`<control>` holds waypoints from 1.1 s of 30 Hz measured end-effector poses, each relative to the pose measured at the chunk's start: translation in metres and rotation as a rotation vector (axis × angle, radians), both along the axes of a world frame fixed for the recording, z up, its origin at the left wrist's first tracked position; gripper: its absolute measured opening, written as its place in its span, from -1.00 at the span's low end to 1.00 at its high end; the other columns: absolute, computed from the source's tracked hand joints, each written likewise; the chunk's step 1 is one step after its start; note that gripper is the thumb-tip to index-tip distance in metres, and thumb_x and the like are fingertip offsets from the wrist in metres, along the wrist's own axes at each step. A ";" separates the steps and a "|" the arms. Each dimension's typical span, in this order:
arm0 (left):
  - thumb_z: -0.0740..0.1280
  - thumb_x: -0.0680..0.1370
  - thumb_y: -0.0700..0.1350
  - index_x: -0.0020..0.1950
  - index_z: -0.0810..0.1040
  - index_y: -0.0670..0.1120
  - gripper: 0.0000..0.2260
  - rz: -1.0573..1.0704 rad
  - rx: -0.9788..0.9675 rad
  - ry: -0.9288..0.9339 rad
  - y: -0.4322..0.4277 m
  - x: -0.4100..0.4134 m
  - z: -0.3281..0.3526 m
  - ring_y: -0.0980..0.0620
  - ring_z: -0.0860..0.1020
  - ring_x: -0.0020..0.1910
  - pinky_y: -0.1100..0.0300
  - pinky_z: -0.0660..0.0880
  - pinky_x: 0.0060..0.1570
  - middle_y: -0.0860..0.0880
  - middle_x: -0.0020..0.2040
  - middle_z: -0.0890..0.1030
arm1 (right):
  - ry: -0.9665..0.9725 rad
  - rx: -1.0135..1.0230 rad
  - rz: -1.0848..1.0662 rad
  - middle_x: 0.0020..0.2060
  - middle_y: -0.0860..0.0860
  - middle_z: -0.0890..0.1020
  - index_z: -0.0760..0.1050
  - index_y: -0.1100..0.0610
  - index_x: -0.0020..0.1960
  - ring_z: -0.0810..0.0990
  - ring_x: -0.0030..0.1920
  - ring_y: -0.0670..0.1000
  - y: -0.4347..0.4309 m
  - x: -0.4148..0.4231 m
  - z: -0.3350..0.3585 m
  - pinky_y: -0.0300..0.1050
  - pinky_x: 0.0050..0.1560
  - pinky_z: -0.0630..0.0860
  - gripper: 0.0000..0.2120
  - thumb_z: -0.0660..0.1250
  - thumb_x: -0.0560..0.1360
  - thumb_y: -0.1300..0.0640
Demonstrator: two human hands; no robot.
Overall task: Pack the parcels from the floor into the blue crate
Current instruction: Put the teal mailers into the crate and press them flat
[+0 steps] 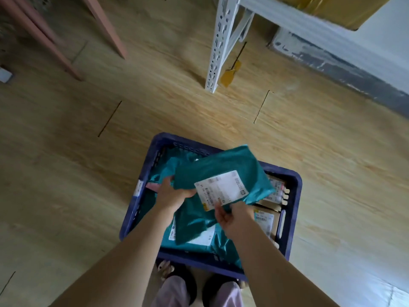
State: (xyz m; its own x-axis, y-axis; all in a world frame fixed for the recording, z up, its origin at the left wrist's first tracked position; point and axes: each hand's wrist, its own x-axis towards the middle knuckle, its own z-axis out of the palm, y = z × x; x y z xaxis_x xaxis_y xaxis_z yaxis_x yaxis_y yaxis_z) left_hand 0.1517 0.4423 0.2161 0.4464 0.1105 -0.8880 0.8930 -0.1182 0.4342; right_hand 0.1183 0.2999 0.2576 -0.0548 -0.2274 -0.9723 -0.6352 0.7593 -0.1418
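Head camera looked down on the blue crate (164,140), which sat on a wooden floor (66,173) just ahead of the person's feet (183,282). A teal parcel (217,169) with a white shipping label (223,189) was held flat just above the crate's middle. The left hand (172,193) gripped its left near edge, fingers curled around the plastic. The right hand (234,218) pinched the near edge beside the label, thumb on top. Inside the crate, more teal parcels (192,222) filled the left and middle under the held one, and cardboard boxes (265,216) with labels stood against the crate's right wall. Well beyond the crate's far rim rose a white slotted shelf post (221,45) with a yellow tag (228,76) at its foot, and far off to the crate's far left stood pink furniture legs (106,25).
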 end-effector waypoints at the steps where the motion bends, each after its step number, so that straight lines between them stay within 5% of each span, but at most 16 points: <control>1: 0.53 0.36 -0.22 0.34 0.36 -0.13 -0.39 -0.094 0.107 -0.119 0.003 0.006 -0.002 -0.04 0.53 0.11 0.05 0.50 0.10 -0.02 0.19 0.53 | 0.011 0.046 0.062 -0.38 0.20 0.63 0.44 0.26 -0.06 0.57 -0.62 0.01 0.004 -0.005 -0.007 -0.22 -0.63 0.49 -0.74 -0.02 0.61 0.33; 7: 0.45 0.41 -0.24 0.28 0.44 -0.15 -0.53 -0.592 0.545 -0.590 0.018 0.044 -0.024 -0.16 0.52 0.11 -0.03 0.48 0.06 -0.14 0.11 0.55 | 0.013 0.220 0.568 -0.54 0.11 0.61 0.42 0.24 -0.14 0.59 -0.58 -0.01 0.027 -0.005 -0.042 -0.25 -0.52 0.51 -0.81 0.10 0.59 0.32; 9: 0.48 0.40 -0.20 0.44 0.30 -0.11 -0.35 -0.712 0.617 -0.602 0.020 0.050 -0.037 -0.20 0.42 0.26 -0.07 0.41 0.21 -0.19 0.26 0.44 | 0.017 0.093 0.831 -0.32 0.12 0.67 0.49 0.25 -0.08 0.61 -0.42 0.01 0.025 -0.003 -0.049 -0.24 -0.41 0.50 -0.85 0.15 0.57 0.27; 11: 0.53 0.36 -0.12 0.52 0.18 -0.08 -0.18 -0.824 0.684 -0.676 0.018 0.044 -0.044 -0.22 0.27 0.40 -0.09 0.32 0.33 -0.23 0.42 0.29 | 0.053 -0.287 1.136 -0.02 0.10 0.62 0.49 0.16 0.11 0.59 -0.14 0.07 0.017 -0.006 -0.055 -0.17 -0.24 0.45 -0.79 0.15 0.53 0.26; 14: 0.54 0.30 0.12 0.55 0.08 0.00 -0.05 -1.198 0.725 -0.779 0.013 0.025 -0.051 -0.23 0.09 0.51 -0.24 0.16 0.39 -0.19 0.54 0.06 | -0.072 -0.682 1.617 0.34 0.05 0.31 0.22 0.00 0.39 0.38 0.26 0.10 -0.002 -0.014 -0.062 -0.07 -0.06 0.46 -0.49 0.22 0.50 0.28; 16: 0.43 0.31 0.30 0.54 -0.22 0.09 0.06 -1.473 0.623 -0.553 0.016 0.009 -0.059 -0.14 -0.22 0.54 -0.28 -0.04 0.42 -0.06 0.54 -0.30 | -0.123 -0.625 1.936 0.51 0.10 -0.06 -0.10 -0.07 0.52 0.08 0.48 0.17 -0.011 -0.019 -0.073 0.05 0.30 0.39 -0.20 0.33 0.49 0.18; 18: 0.42 0.28 0.35 0.44 -0.47 0.10 0.18 -1.640 0.603 -0.384 0.023 -0.009 -0.071 -0.14 -0.38 0.48 -0.31 -0.12 0.41 -0.04 0.45 -0.51 | -0.062 -0.494 2.138 0.49 0.13 -0.35 -0.35 -0.13 0.50 -0.19 0.52 0.21 -0.014 -0.024 -0.089 0.17 0.43 0.19 0.03 0.43 0.44 0.05; 23: 0.52 0.26 0.21 0.22 -0.72 0.18 0.30 -1.677 0.660 -0.287 0.032 -0.028 -0.096 -0.14 -0.47 0.41 -0.35 -0.11 0.39 -0.04 0.36 -0.63 | -0.002 -0.614 2.235 0.29 0.25 -0.64 -0.66 -0.06 0.34 -0.42 0.43 0.34 0.005 -0.045 -0.129 0.28 0.41 0.20 0.17 0.42 0.45 0.01; 28: 0.56 0.25 0.14 0.20 -0.68 0.23 0.29 -1.662 0.648 -0.211 0.031 -0.022 -0.120 -0.15 -0.47 0.43 -0.34 -0.10 0.39 0.02 0.28 -0.70 | -0.004 -0.720 2.156 0.26 0.27 -0.65 -0.72 -0.06 0.29 -0.52 0.34 0.39 0.018 -0.054 -0.166 0.33 0.39 0.18 0.19 0.41 0.47 0.03; 31: 0.56 0.25 0.13 0.25 -0.65 0.22 0.28 -1.680 0.654 -0.189 0.029 -0.020 -0.120 -0.19 -0.41 0.46 -0.35 -0.07 0.39 0.00 0.33 -0.67 | -0.111 -0.669 2.116 0.37 0.18 -0.57 -0.53 -0.10 0.43 -0.44 0.43 0.31 0.013 -0.053 -0.161 0.23 0.42 0.16 0.02 0.31 0.49 -0.16; 33: 0.56 0.26 0.12 0.29 -0.62 0.19 0.27 -1.691 0.658 -0.182 0.029 -0.022 -0.116 -0.19 -0.39 0.47 -0.34 -0.06 0.39 -0.04 0.36 -0.64 | -0.180 -0.720 1.937 0.51 0.11 -0.28 -0.23 -0.08 0.53 -0.16 0.53 0.20 0.003 -0.056 -0.146 0.11 0.40 0.29 -0.14 0.31 0.49 -0.14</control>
